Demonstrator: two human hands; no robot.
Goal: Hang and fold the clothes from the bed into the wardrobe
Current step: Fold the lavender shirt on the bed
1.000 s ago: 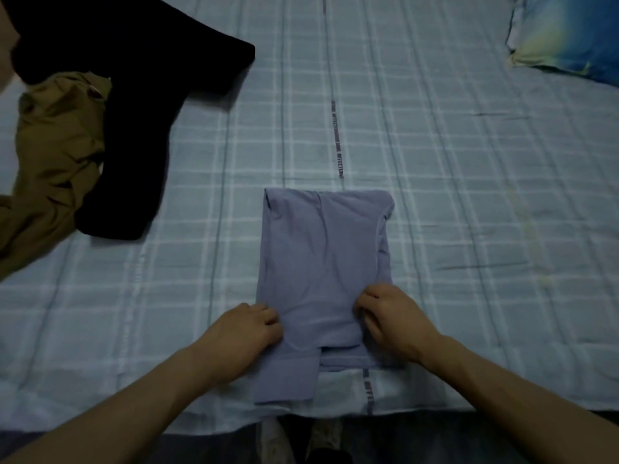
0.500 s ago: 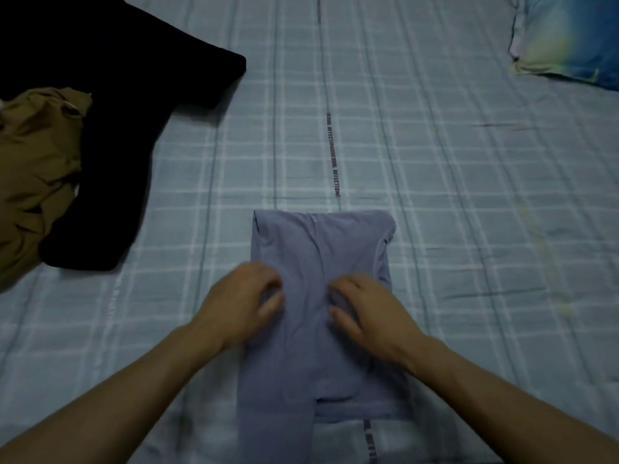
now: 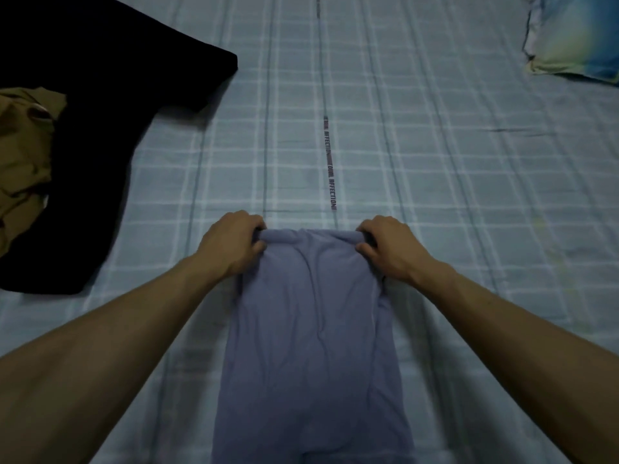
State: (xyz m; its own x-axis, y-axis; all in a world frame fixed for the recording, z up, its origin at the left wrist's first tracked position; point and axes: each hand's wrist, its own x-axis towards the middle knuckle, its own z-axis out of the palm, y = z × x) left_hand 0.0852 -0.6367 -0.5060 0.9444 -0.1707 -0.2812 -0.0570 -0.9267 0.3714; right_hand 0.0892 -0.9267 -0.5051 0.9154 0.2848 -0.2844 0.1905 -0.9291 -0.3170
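Lavender garment (image 3: 311,329), near end cut off; left hand (image 3: 231,244), right hand (image 3: 388,247) pinch far corners.

Three garments lie on one bed (image 3: 435,169): one purple garment (image 3: 311,346) near the middle, one black garment (image 3: 83,135) at far left, and one brown garment (image 3: 23,155) at the left edge. One pillow (image 3: 576,35) sits far right. Two hands are in view, the left hand (image 3: 231,242) and the right hand (image 3: 388,246).
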